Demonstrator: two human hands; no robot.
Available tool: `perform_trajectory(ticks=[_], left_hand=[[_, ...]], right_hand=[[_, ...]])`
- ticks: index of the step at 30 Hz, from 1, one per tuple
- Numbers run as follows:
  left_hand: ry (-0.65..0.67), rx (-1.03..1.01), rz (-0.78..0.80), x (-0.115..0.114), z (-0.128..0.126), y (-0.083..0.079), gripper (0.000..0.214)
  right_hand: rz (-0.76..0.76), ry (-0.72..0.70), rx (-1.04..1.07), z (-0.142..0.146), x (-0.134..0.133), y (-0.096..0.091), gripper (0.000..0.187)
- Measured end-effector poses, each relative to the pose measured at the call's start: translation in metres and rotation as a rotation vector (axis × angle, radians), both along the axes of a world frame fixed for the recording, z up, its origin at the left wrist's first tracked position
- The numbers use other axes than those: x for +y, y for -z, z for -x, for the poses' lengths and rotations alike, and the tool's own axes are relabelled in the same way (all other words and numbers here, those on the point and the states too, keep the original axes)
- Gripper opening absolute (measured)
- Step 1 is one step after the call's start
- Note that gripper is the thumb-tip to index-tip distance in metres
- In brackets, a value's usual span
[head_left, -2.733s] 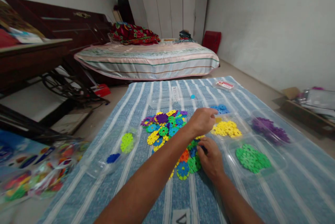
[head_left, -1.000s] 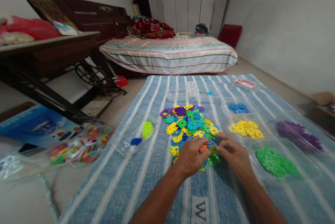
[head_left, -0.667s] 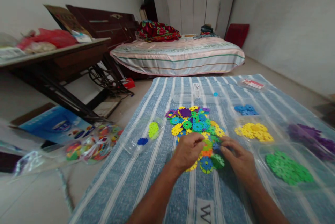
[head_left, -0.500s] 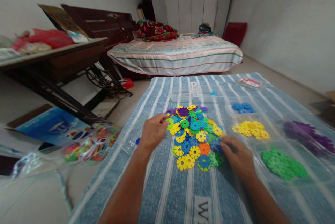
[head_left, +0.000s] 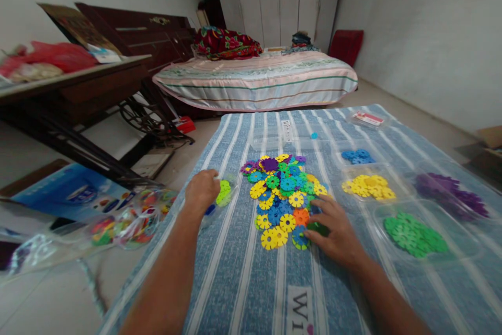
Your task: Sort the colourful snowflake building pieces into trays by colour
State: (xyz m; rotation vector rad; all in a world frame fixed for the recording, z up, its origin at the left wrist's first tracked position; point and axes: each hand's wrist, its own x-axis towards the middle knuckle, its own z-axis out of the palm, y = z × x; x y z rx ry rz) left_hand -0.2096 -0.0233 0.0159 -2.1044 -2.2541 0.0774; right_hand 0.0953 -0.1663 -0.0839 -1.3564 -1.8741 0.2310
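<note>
A heap of mixed plastic flower discs lies on a blue striped cloth. My left hand is curled at the left, right beside the lime-green discs in a clear tray; what it holds, if anything, is hidden. My right hand rests on the heap's lower right edge, fingers bent over a green disc. Clear trays at the right hold sorted blue discs, yellow discs, purple discs and green discs.
A bag of coloured pieces and a blue box lie on the floor at the left. A dark wooden table stands beyond them. A striped mattress lies at the back. A small clear packet sits far right on the cloth.
My left hand left the heap and moved left to the tray with the lime-green discs. My right hand stayed at the heap's lower right edge. The camera swung slightly.
</note>
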Motion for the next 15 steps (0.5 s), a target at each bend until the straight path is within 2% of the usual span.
perform_trajectory(ticks=[3,7,11,15], left_hand=[[0.054,-0.086,-0.098,-0.011,-0.005,-0.005,0.031],[0.206,-0.34,-0.197,-0.04,-0.023,-0.014,0.027],[0.435,-0.508,-0.043,-0.074,-0.049,-0.011,0.024],[0.533,-0.501,0.121,-0.091,-0.068,0.008,0.021]], right_hand=[[0.021,-0.03,-0.09,0.006,-0.003,-0.003,0.025],[0.037,-0.025,-0.166,0.01,-0.007,-0.005,0.027],[0.071,-0.005,-0.168,0.012,-0.008,-0.004,0.026],[0.128,-0.006,-0.091,0.013,-0.01,-0.005,0.017]])
